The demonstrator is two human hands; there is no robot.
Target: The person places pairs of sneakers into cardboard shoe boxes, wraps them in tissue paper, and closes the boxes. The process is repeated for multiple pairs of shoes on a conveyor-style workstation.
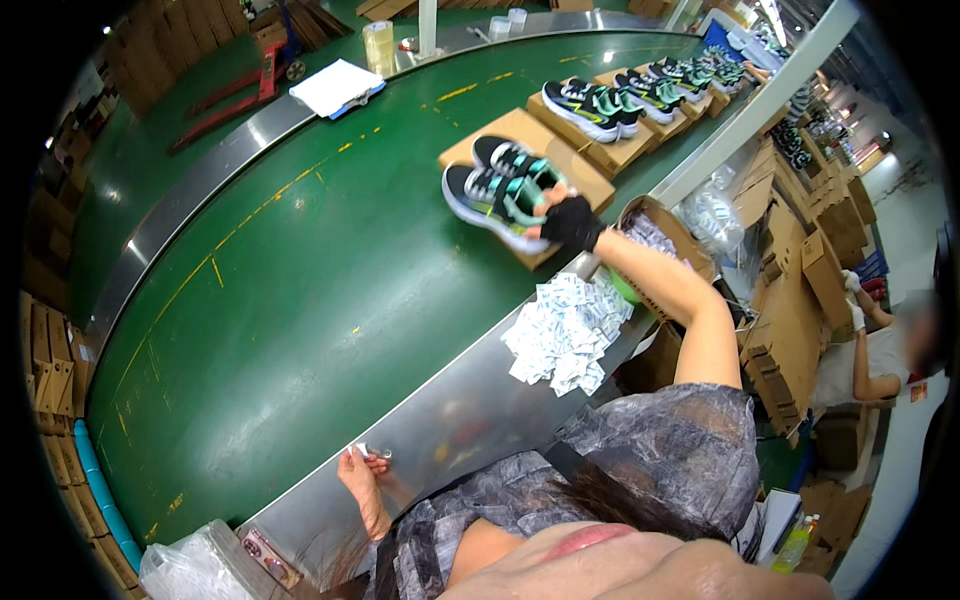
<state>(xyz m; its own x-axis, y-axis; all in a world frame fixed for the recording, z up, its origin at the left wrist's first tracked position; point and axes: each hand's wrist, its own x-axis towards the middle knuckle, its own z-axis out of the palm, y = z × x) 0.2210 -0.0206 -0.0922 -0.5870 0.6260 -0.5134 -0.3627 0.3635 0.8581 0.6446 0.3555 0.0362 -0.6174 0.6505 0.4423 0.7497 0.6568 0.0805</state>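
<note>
A pair of black, white and mint-green sneakers (500, 190) rests on a brown cardboard shoe box (585, 172) on the green conveyor belt. My right hand (568, 222), in a black fingerless glove, is closed on the sneakers at their heel end. Down at the left, above the metal edge of the belt, my bare left hand (362, 480) pinches a small white packet (358, 450). Between my two hands, nearer the right one, a heap of small white printed packets (568, 335) lies on the metal ledge (440, 440).
More sneakers on boxes (590, 110) line the belt at the far right. A carton of packets (650, 225) stands beside my right forearm. Across the belt are a clipboard (337, 88) and a tape roll (378, 47). A slanting pale post (755, 105) rises at right. Another person (860, 355) works there.
</note>
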